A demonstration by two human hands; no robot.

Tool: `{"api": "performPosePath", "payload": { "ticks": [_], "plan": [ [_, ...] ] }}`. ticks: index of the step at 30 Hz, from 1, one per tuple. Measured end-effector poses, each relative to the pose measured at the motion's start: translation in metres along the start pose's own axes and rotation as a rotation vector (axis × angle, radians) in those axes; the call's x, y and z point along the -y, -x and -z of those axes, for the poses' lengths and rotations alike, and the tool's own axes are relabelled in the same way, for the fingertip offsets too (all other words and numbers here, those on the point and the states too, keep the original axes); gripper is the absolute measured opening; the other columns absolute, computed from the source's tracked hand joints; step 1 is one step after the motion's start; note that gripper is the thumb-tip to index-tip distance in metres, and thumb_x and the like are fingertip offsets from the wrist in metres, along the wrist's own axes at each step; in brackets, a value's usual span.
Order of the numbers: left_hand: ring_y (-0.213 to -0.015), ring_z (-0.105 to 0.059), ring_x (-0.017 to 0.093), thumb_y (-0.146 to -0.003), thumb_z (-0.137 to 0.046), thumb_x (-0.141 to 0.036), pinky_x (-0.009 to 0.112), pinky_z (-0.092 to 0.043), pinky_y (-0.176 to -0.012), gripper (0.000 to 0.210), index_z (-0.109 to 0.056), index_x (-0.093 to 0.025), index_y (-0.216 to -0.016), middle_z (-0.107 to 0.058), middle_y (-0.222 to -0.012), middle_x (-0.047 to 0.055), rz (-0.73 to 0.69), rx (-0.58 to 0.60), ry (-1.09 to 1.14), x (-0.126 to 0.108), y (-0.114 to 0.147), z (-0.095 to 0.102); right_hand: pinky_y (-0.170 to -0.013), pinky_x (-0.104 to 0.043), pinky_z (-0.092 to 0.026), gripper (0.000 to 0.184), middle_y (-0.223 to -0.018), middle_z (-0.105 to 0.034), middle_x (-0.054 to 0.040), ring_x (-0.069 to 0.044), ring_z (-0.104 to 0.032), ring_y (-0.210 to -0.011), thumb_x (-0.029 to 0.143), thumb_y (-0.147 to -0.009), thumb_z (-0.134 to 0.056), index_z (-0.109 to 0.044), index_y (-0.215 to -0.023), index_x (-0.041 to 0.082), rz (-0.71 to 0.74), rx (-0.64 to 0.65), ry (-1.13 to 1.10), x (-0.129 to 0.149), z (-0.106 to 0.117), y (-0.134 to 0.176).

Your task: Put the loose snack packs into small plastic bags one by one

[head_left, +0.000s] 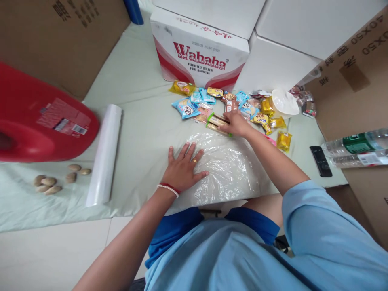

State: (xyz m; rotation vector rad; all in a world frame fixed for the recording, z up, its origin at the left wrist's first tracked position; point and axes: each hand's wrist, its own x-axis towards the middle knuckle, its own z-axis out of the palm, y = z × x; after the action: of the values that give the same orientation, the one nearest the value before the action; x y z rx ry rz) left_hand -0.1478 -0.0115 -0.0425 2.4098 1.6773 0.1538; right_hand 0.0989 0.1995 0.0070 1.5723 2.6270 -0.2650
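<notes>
My left hand (182,169) lies flat with its fingers spread, on the left edge of a clear plastic bag (235,171) near the table's front edge. Beyond the bag, my right hand (237,123) has its fingers closed on the right end of a green-ended snack packet (216,120); its fingertips are partly hidden. Around that hand lie several wrapped snacks, among them a blue packet (185,108), a brown packet (232,106) and a yellow cookie packet (262,120).
A white roll (104,155), several brown stone-like pieces (49,181) and a red jug (45,117) are at left. A Wahaha carton (200,52) stands behind the snacks. At right are a white bowl (285,102), a black remote (320,161) and plastic bottles (357,143).
</notes>
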Motion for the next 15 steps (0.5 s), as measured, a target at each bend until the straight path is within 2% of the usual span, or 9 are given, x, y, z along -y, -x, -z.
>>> {"api": "performPosePath", "payload": {
  "ticks": [4,8,12,15],
  "plan": [
    [-0.164,-0.017,0.039,-0.101,-0.041,-0.075,0.080,0.001,-0.125,0.081,-0.035,-0.026,-0.166,-0.019,-0.177,0.014,0.004,0.010,-0.005,0.000,0.000,0.000,-0.111,-0.051,-0.040,0.061,-0.136,-0.060,-0.0236,-0.043,-0.048,-0.132,0.056,-0.086,-0.075,-0.067,-0.127,0.013,-0.023,0.030,0.025,0.013,-0.007,0.006],
    [-0.164,-0.018,0.039,-0.101,-0.042,-0.075,0.079,0.000,-0.125,0.081,-0.035,-0.026,-0.166,-0.020,-0.177,0.014,-0.001,0.001,-0.006,-0.001,-0.001,0.000,-0.108,-0.053,-0.043,0.051,-0.129,-0.065,-0.0219,-0.042,-0.054,-0.125,0.049,-0.086,-0.078,-0.070,-0.122,0.014,-0.016,0.026,0.012,0.013,-0.012,0.003],
    [-0.163,-0.020,0.040,-0.100,-0.045,-0.073,0.078,0.002,-0.126,0.080,-0.036,-0.029,-0.165,-0.022,-0.177,0.014,0.008,-0.007,0.012,-0.001,0.000,0.001,-0.102,-0.051,-0.045,0.049,-0.125,-0.065,-0.0199,-0.041,-0.053,-0.121,0.044,-0.083,-0.079,-0.070,-0.121,0.014,-0.007,-0.075,-0.015,0.009,-0.002,0.010],
    [-0.163,-0.019,0.040,-0.100,-0.046,-0.073,0.078,0.002,-0.126,0.080,-0.036,-0.028,-0.165,-0.022,-0.176,0.014,0.009,0.003,0.026,-0.002,0.000,0.002,-0.104,-0.051,-0.043,0.055,-0.129,-0.062,-0.0179,-0.040,-0.051,-0.121,0.048,-0.086,-0.076,-0.065,-0.130,0.017,0.071,-0.163,-0.107,0.008,0.013,0.037]
  ]
}}
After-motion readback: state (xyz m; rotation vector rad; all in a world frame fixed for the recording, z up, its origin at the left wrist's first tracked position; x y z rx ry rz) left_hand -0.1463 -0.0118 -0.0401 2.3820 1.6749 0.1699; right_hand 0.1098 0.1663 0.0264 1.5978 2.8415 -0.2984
